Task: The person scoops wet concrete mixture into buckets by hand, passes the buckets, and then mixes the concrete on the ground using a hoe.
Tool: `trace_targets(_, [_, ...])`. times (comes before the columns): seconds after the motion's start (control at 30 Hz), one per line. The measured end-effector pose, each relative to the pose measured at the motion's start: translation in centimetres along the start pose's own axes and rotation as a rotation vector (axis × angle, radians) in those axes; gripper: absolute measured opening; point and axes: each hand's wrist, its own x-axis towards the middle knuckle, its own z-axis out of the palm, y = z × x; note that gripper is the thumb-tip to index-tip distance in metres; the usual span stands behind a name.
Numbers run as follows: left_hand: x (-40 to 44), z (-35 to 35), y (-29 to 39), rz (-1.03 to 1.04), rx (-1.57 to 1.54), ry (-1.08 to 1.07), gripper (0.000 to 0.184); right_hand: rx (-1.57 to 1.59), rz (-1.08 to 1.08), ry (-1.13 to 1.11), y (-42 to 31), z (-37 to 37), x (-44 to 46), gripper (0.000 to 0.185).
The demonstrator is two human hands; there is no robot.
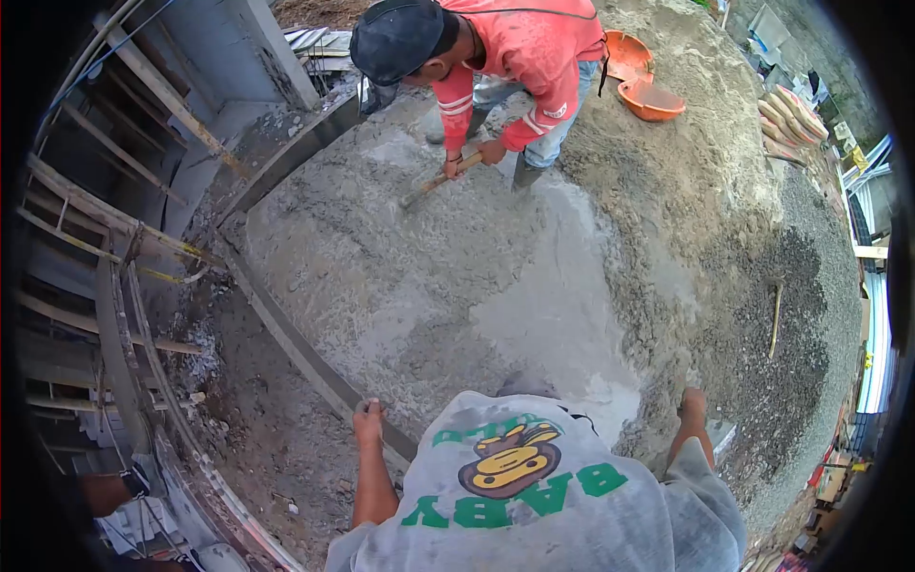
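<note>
My left hand [369, 417] is raised beside the long narrow board [295, 338] that edges the wet mortar. Its fingers are curled closed; what they hold, if anything, does not show. On the other side, my right hand [694, 402] hangs over the mortar's edge with its fingers curled in, and I cannot make out anything in them. Between both arms is my grey printed shirt [581, 520]. Wet grey mortar [381, 276] spreads ahead of me. Across it, a co-worker in a red top [534, 48] bends over, both hands on a wooden-handled tool [443, 181] whose head is down in the mortar.
Orange basins [652, 101] lie behind the co-worker. A wooden handle [776, 319] rests on dark gravel [810, 286] at the right, with sacks [793, 114] further back. Timber poles [86, 319] line the left. Another person's forearm [107, 493] shows at lower left.
</note>
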Motion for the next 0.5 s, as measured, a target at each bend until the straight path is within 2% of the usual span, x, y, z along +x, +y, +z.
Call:
trace_targets(0.03, [1.3,1.5,1.5,0.03,0.01,-0.002,0.023,-0.326,-0.124,0.094,4.5,0.5,1.4,0.014])
trace_targets(0.1, [3.9,5.7,5.1,0.033,-0.009,0.042,0.023,0.275,0.191,-0.029,4.6,-0.4,-0.1,0.014])
trace_targets(0.13, [3.4,8.5,8.7,0.025,0.029,0.048,0.026,1.15,0.642,-0.095,1.6,-0.9,-2.1,0.019])
trace_targets(0.2, [3.4,13.5,12.7,0.11,0.144,0.017,0.03,0.996,0.35,-0.301,-1.2,1.2,-2.7,0.023])
trace_targets(0.23, [2.3,16.2,14.9,0.12,0.149,-0.017,0.032,1.008,0.334,-0.37,-3.6,1.4,-3.4,0.024])
trace_targets(0.27, [1.2,19.4,16.6,0.139,0.147,-0.048,0.034,0.871,0.215,-0.436,-7.7,-0.4,-5.4,0.028])
trace_targets(0.3, [0.7,22.0,17.4,0.183,0.19,-0.132,0.034,0.908,0.171,-0.535,-10.2,-1.6,-5.9,0.031])
trace_targets(0.37, [-1.1,25.6,17.3,0.27,0.312,-0.245,0.035,0.851,0.074,-0.595,-14.4,-4.7,-6.6,0.029])
trace_targets(0.43, [-2.8,28.0,16.6,0.372,0.448,-0.308,0.035,0.8,0.007,-0.604,-15.7,-6.1,-3.8,0.029])
trace_targets(0.5, [-3.2,27.9,13.8,0.342,0.498,-0.258,0.035,0.781,-0.058,-0.563,-16.7,-8.2,-0.9,0.029])
